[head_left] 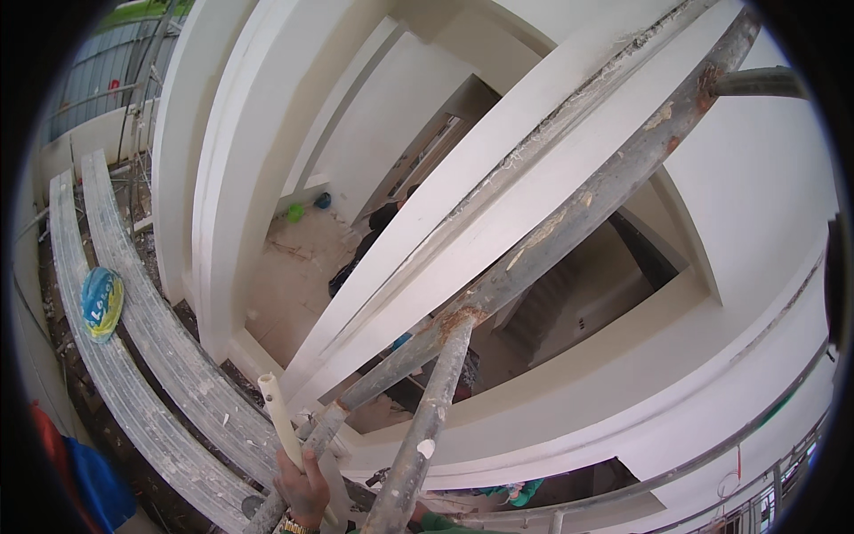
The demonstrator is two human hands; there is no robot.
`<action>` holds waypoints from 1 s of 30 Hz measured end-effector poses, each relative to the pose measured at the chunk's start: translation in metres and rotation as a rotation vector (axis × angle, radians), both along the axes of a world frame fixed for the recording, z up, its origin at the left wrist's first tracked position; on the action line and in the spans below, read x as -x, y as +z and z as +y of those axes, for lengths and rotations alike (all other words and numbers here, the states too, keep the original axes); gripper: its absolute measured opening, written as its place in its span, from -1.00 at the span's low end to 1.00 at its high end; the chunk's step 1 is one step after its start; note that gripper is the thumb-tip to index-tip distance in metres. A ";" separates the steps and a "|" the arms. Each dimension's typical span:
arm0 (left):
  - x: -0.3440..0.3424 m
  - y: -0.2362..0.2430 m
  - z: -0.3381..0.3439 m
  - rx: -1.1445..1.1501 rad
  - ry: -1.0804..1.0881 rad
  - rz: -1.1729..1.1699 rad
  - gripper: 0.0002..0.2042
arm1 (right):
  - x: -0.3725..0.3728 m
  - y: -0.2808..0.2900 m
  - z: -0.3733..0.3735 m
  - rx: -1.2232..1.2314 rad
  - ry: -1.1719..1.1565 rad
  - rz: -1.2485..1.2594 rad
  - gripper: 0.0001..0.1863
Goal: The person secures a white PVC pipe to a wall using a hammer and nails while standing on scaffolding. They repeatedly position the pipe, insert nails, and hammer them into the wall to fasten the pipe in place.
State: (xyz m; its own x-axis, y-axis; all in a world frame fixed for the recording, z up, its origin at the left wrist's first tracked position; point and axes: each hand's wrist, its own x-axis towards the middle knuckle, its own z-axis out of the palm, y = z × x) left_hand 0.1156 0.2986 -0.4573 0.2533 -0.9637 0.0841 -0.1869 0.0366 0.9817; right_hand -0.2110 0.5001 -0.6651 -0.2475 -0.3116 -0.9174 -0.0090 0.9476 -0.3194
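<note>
in your left hand [302, 488], a pole [279, 414] is showing cream; below, your watch band [296, 527] is gleaming gold. right of the grip, a scaffold tube [556, 236] is showing rust-brown patches over grey; left of the grip, planks [158, 322] are showing grey stripes, a rounded item [101, 305] blue and yellow.

Walls: white inner wall [405, 93] at upper centre; pale columns [240, 151] at upper left. A white beam [400, 276], roughly finished along its edge, crosses the frame diagonally. Floor: the interior floor [289, 254], left of centre, is pale and marked with dust and debris. A dark-framed opening [479, 96] stands at upper centre. Exterior: two spattered metal planks [147, 267] run down the left side; corrugated grey fencing [93, 76] and green grass [133, 11] at upper left. Light: diffuse daylight; recesses at centre right dimmer.
</note>
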 end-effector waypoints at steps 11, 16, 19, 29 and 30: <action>-0.027 -0.032 -0.030 -0.318 -0.206 0.549 -0.66 | -0.012 0.065 -0.014 0.331 -0.119 0.022 -0.72; -0.051 0.029 -0.087 -0.265 -0.339 0.372 -0.64 | -0.022 0.103 -0.070 0.524 -0.258 -0.042 -0.76; -0.024 0.084 -0.133 -0.091 -0.403 0.000 -0.67 | -0.023 0.170 -0.120 0.663 -0.321 -0.066 -0.69; 0.084 0.145 -0.227 0.420 -0.635 -0.608 -0.78 | -0.020 0.213 -0.233 1.353 -0.139 -0.149 -0.37; 0.076 0.121 -0.248 0.292 -0.695 -0.216 -0.78 | -0.021 0.217 -0.246 1.415 -0.108 -0.149 -0.36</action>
